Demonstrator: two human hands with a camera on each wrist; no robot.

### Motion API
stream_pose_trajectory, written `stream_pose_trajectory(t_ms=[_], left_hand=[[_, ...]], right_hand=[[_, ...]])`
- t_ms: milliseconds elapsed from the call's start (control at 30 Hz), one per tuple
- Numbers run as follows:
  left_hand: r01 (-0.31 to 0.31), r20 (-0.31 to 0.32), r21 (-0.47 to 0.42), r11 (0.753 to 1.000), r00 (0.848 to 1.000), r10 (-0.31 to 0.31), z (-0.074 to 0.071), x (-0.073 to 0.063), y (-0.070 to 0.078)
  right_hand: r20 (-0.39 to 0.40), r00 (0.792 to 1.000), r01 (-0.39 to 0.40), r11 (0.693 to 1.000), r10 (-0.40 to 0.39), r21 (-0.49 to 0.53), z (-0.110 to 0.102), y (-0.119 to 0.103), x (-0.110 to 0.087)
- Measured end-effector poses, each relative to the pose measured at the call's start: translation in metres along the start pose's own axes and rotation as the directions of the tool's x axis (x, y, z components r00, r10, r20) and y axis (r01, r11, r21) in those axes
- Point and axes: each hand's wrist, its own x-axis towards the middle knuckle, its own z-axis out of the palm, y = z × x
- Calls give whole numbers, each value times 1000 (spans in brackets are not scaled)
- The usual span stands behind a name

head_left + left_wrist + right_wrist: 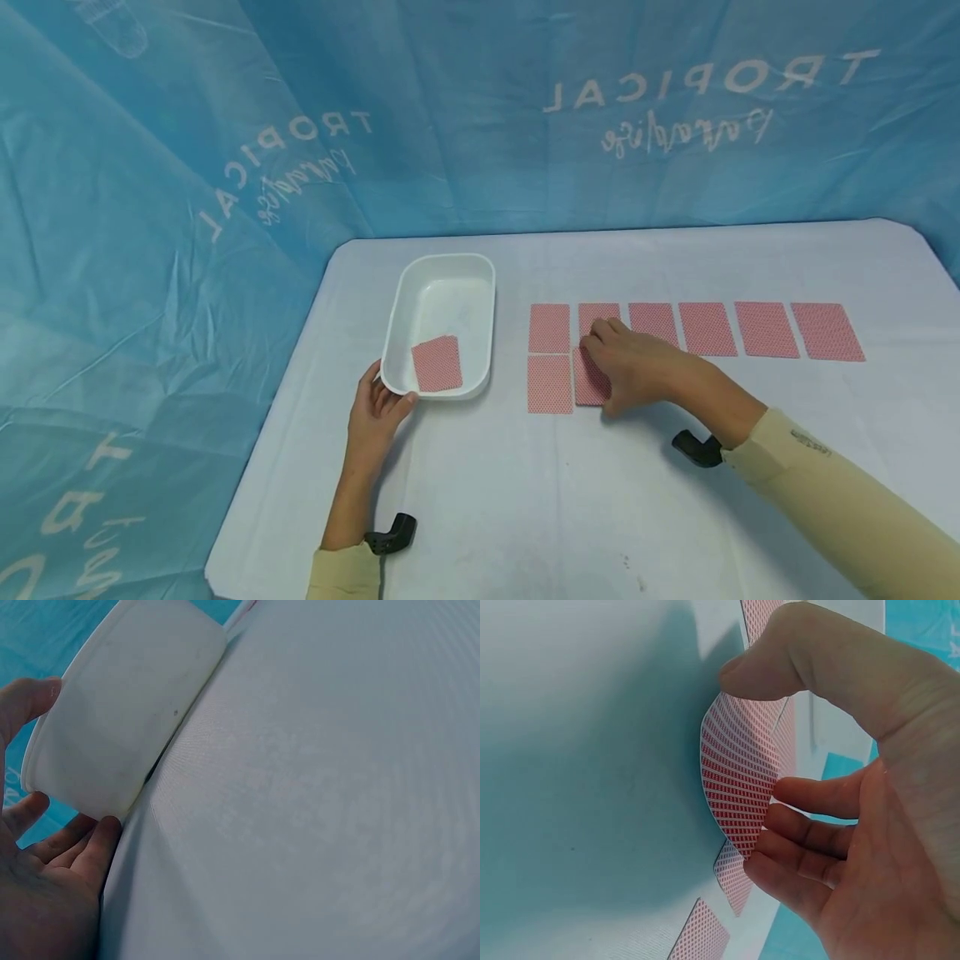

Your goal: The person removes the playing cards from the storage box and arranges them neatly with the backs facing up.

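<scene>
While right grip bends card, others alongside

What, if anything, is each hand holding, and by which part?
The right hand pinches a bowed red-patterned card by opposite ends; the left hand grips the white tray at its near-left corner.

The rectangular card in the right hand is patterned red and white; the rounded tray at the left hand is plain white; the hanging sheet beyond both is blue, white-lettered.
</scene>
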Motion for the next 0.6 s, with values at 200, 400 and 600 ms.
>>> stream_pose_trajectory(t_ms=[200,400,600], left_hand=[[4,17,-2,1000,1000,-4,1,-3,14],[15,6,21,1000,1000,-15,4,-5,23],[8,6,14,1000,1000,-8,5,-6,24]], right_hand=[[-19,1000,-5,1000,5,3,1,0,-4],[-14,1000,-17,1000,17,11,5,0,-7],[-10,1000,-22,1000,22,-5,10,-1,-8]])
